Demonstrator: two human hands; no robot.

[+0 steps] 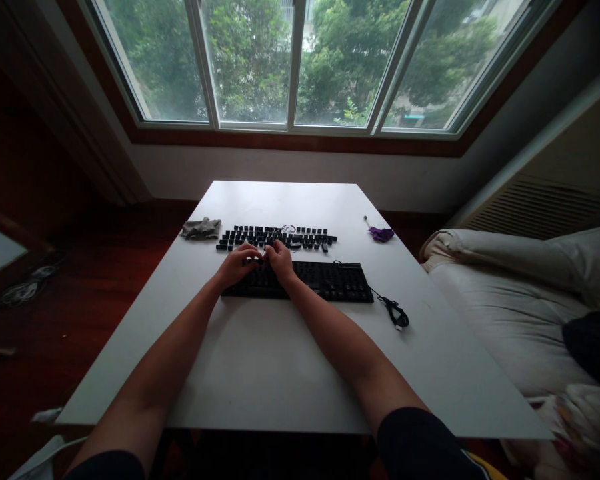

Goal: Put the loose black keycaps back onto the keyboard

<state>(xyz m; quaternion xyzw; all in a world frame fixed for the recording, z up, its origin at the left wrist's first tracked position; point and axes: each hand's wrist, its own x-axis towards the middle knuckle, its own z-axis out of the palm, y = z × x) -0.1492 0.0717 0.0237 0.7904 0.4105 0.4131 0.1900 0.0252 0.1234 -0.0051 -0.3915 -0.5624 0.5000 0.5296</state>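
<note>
A black keyboard lies across the white table, its left part beneath my hands. My left hand is over that left part, fingers bent and thumb and fingertips drawn together beside the right hand. What its fingertips hold, if anything, is too small to name. My right hand is closed in a pinch, and thin wire prongs stick up just above its fingers, seemingly from a small wire tool in its grip. Behind the hands, loose black keycaps are spread in rough rows.
On the white table, a grey cloth lies at left. A purple cloth and a small thin stick lie at right. The keyboard's coiled USB cable rests right of it. A cushioned sofa borders the right side.
</note>
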